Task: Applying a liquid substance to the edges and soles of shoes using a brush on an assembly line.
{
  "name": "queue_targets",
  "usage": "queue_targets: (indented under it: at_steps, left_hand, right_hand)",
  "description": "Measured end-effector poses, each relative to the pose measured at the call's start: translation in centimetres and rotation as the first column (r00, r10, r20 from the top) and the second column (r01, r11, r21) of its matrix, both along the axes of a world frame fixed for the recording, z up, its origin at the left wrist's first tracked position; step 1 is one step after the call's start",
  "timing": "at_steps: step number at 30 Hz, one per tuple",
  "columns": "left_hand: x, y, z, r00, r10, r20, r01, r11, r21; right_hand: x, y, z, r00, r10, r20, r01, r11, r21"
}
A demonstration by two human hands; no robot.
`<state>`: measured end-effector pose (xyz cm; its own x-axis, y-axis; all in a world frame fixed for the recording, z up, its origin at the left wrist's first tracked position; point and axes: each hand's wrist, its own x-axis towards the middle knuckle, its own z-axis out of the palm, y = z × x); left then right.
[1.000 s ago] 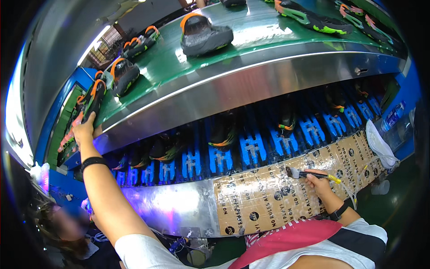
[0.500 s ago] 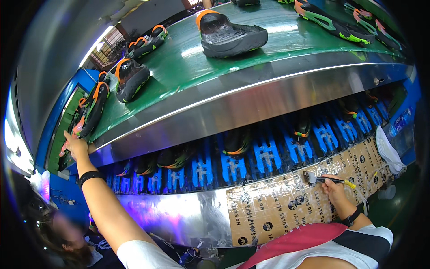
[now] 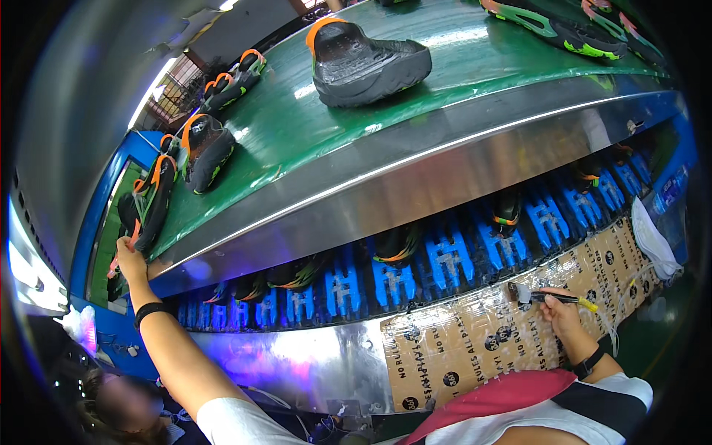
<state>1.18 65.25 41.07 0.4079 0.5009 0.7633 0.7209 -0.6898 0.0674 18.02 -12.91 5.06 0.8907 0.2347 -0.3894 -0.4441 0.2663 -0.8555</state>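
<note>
My left hand [image 3: 132,261] reaches to the far left end of the green belt. Its fingers are closed at the coral end of a black shoe [image 3: 157,204] with an orange collar loop; part of the grip is hidden. Close by, another black shoe [image 3: 208,154] rests tilted on the belt. My right hand [image 3: 561,315] grips a flat brush [image 3: 545,295] with a dark handle and yellow end. The brush's head lies just above or on the brown printed cardboard [image 3: 475,348]; I cannot tell if it touches.
The raised green belt [image 3: 274,141] carries several shoes, including a large grey-soled shoe [image 3: 367,67]. Below its metal side [image 3: 386,193], a lower row of blue racks [image 3: 449,259] holds more shoes. A person [image 3: 130,400] is at lower left. A white cloth-like item [image 3: 655,241] hangs at right.
My left hand's extended finger has curled in around the shoe's coral end. The view has shifted slightly, and the shoes at left appear lower. The brush stays in my right hand.
</note>
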Motion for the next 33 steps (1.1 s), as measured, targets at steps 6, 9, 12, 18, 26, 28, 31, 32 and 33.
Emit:
queue_targets:
  at_steps: [6, 9, 12, 18, 26, 28, 31, 32, 33]
  left_hand:
    - [-0.6, -2.7, -0.4, 0.996, 0.085, -0.032, -0.085, 0.996, -0.012]
    - [-3.4, -3.9, 0.1, 0.991, 0.132, -0.003, -0.132, 0.991, -0.016]
    - [-1.1, -13.3, 0.7, 0.915, 0.084, 0.395, 0.156, 0.830, -0.536]
    - [-9.7, -23.1, 2.4, 0.700, -0.015, 0.714, 0.625, 0.497, -0.602]
    - [-16.3, -50.0, -1.0, 0.627, -0.213, 0.750, 0.767, 0.340, -0.545]
    - [-16.2, -55.1, -2.6, 0.674, -0.172, 0.719, 0.727, 0.330, -0.602]
    - [-15.6, -59.7, -5.4, 0.719, -0.118, 0.685, 0.691, 0.232, -0.684]
    - [-15.6, -60.6, -6.9, 0.717, -0.106, 0.689, 0.696, 0.180, -0.695]
    - [-15.3, -61.5, -8.5, 0.724, -0.052, 0.688, 0.686, 0.157, -0.711]
  right_hand:
    - [-0.3, -0.1, -0.3, 0.999, 0.012, 0.034, -0.013, 0.999, 0.029]
    - [-0.4, -0.3, -0.4, 0.998, 0.053, 0.044, -0.054, 0.998, 0.027]
    - [-0.4, -0.4, -0.4, 0.996, 0.058, 0.062, -0.059, 0.998, 0.015]
    - [-0.9, 0.2, 1.3, 0.989, 0.086, 0.117, -0.104, 0.983, 0.154]
    - [-0.5, -0.8, 4.4, 0.875, 0.293, 0.385, -0.363, 0.924, 0.122]
    - [-0.7, -1.3, 4.4, 0.883, 0.269, 0.385, -0.357, 0.918, 0.176]
    - [-1.3, -2.1, 4.6, 0.873, 0.294, 0.388, -0.394, 0.895, 0.208]
    - [-1.4, -2.4, 4.4, 0.865, 0.309, 0.394, -0.409, 0.891, 0.199]
    - [-1.6, -2.7, 4.3, 0.862, 0.323, 0.390, -0.422, 0.884, 0.200]
